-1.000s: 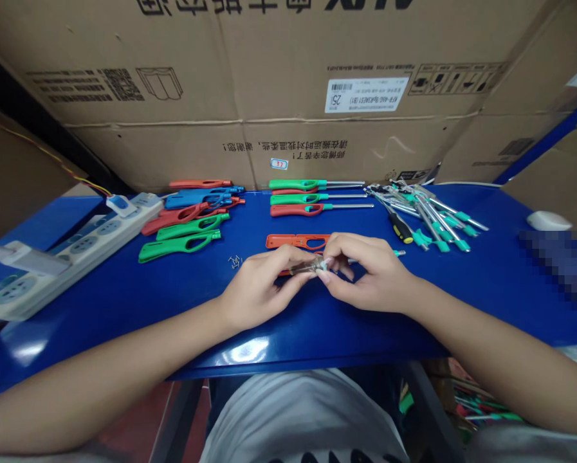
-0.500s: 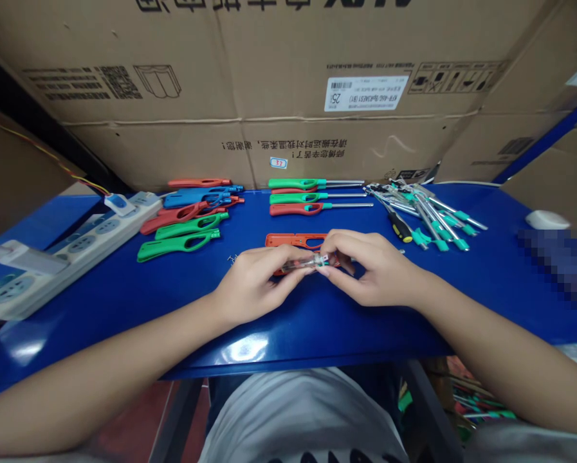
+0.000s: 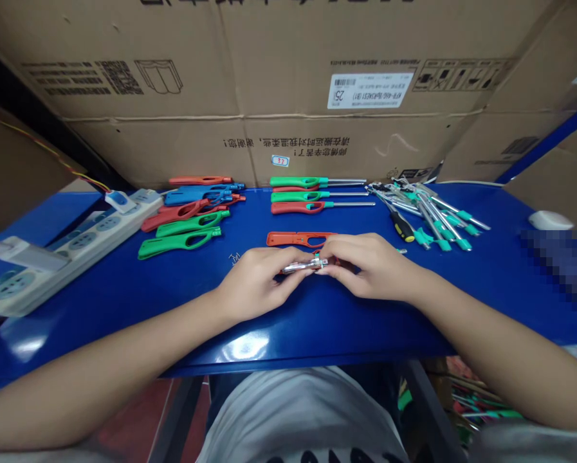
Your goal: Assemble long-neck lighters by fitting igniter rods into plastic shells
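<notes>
Above the blue table, my left hand pinches a small shiny, see-through lighter tank between thumb and fingers. The thumb and fingertips of my right hand close on the tank's right end, where a small pale fitting shows. Just behind the hands lies an orange lighter casing, partly covered by my right hand. Something red shows under the right fingers, but its shape is hidden. A few small metal pieces lie beyond my left knuckles.
Red, blue and green lighter handles lie at left beside a white power strip. Several lighters with metal tubes are lined up at the back. At right are a pile of metal tubes and a screwdriver. Cardboard stands behind.
The tank has turned slightly in my fingers and now looks shinier, with less red showing behind it. Both hands stay in nearly the same place. The view has shifted slightly.
</notes>
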The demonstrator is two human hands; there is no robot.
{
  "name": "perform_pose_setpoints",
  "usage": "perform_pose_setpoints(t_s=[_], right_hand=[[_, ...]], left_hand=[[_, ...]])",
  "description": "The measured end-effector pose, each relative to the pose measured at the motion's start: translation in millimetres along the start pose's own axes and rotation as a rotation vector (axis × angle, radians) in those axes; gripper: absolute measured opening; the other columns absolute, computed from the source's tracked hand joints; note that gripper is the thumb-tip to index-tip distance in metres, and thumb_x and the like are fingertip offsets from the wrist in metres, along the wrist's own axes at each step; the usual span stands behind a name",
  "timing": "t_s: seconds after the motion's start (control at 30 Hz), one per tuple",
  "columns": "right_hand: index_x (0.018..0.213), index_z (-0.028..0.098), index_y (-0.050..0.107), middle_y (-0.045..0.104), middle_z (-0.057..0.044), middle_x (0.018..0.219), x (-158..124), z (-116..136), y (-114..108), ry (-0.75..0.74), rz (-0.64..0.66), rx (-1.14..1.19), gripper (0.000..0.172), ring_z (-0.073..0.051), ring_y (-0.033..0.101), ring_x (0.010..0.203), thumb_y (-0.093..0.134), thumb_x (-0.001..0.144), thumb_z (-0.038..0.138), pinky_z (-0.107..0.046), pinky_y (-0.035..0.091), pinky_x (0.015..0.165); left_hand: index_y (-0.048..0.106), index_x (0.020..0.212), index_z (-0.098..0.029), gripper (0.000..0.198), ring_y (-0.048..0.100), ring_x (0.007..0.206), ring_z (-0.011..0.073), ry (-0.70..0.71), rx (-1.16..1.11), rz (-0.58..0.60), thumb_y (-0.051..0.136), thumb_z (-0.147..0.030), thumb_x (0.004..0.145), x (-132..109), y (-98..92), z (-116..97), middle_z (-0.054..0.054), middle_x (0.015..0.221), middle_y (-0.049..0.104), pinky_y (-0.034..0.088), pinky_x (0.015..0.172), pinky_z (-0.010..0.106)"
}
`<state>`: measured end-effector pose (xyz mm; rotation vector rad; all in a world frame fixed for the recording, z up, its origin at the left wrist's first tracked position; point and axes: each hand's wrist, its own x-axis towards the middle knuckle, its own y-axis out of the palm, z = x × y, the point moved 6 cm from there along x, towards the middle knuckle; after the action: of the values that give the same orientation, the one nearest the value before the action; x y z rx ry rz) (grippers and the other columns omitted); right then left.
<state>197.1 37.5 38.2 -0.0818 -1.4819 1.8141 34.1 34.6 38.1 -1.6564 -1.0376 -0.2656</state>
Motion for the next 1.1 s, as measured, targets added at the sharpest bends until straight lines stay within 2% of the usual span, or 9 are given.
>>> perform_pose_setpoints(t_s=[0.2, 0.37, 0.5, 0.67, 0.83, 1.1], right_hand=[[0.092, 0.017, 0.063, 0.071, -0.004, 0.085, -0.6, 1.4, 4.6, -0.085, 0.005, -0.15, 0.018, -0.015, 0.063, 0.069, 0.053, 0.101, 0.03, -0.027, 0.042, 0.062], [0.096, 0.015, 0.065, 0.073, -0.005, 0.088, -0.8, 6.0, 2.3, -0.141, -0.045, -0.199, 0.017, -0.016, 0.066, 0.071, 0.054, 0.1, 0.028, -0.029, 0.045, 0.063], [0.099, 0.017, 0.066, 0.072, -0.003, 0.086, 0.8, 8.6, -9.5, -0.096, -0.193, -0.037, 0.008, -0.012, 0.064, 0.068, 0.063, 0.096, 0.024, -0.025, 0.047, 0.06], [0.099, 0.02, 0.066, 0.068, -0.003, 0.088, 1.7, 13.4, -25.0, -0.055, -0.38, 0.145, 0.014, -0.012, 0.059, 0.064, 0.074, 0.088, 0.024, -0.027, 0.051, 0.06], [0.096, 0.021, 0.066, 0.067, -0.003, 0.088, 2.3, 14.6, -27.5, -0.023, -0.412, 0.211, 0.015, -0.013, 0.062, 0.068, 0.077, 0.085, 0.022, -0.03, 0.054, 0.065], [0.096, 0.02, 0.066, 0.067, -0.003, 0.09, 1.4, 14.2, -26.8, -0.007, -0.418, 0.258, 0.016, -0.013, 0.062, 0.069, 0.077, 0.084, 0.019, -0.03, 0.054, 0.064]], left_hand=[[0.07, 0.106, -0.017, 0.014, 0.073, 0.073, 0.0133, -0.012, 0.013, 0.042, 0.066, -0.017, 0.092, -2.3, 3.6, 0.3, 0.002, 0.091, 0.079, 0.055, 0.068, 0.022], [0.07, 0.106, -0.016, 0.015, 0.074, 0.073, 0.0136, 0.009, 0.032, 0.014, 0.067, -0.015, 0.091, -2.0, 0.8, -2.2, 0.003, 0.092, 0.079, 0.056, 0.068, 0.022], [0.07, 0.105, -0.017, 0.014, 0.074, 0.073, 0.0129, 0.016, 0.053, -0.089, 0.07, -0.017, 0.091, 0.5, -9.5, -6.5, 0.003, 0.092, 0.079, 0.057, 0.071, 0.021], [0.071, 0.104, -0.017, 0.014, 0.075, 0.077, 0.0124, 0.023, 0.034, -0.189, 0.072, -0.018, 0.089, 2.3, -20.5, -15.4, 0.003, 0.096, 0.08, 0.059, 0.075, 0.019], [0.071, 0.104, -0.018, 0.016, 0.075, 0.074, 0.0116, 0.037, 0.041, -0.21, 0.073, -0.017, 0.089, 2.8, -23.4, -20.2, 0.002, 0.095, 0.08, 0.059, 0.072, 0.019], [0.071, 0.106, -0.018, 0.02, 0.076, 0.08, 0.0129, 0.049, 0.019, -0.212, 0.074, -0.015, 0.087, 1.7, -23.7, -18.6, 0.003, 0.098, 0.08, 0.06, 0.077, 0.019]])
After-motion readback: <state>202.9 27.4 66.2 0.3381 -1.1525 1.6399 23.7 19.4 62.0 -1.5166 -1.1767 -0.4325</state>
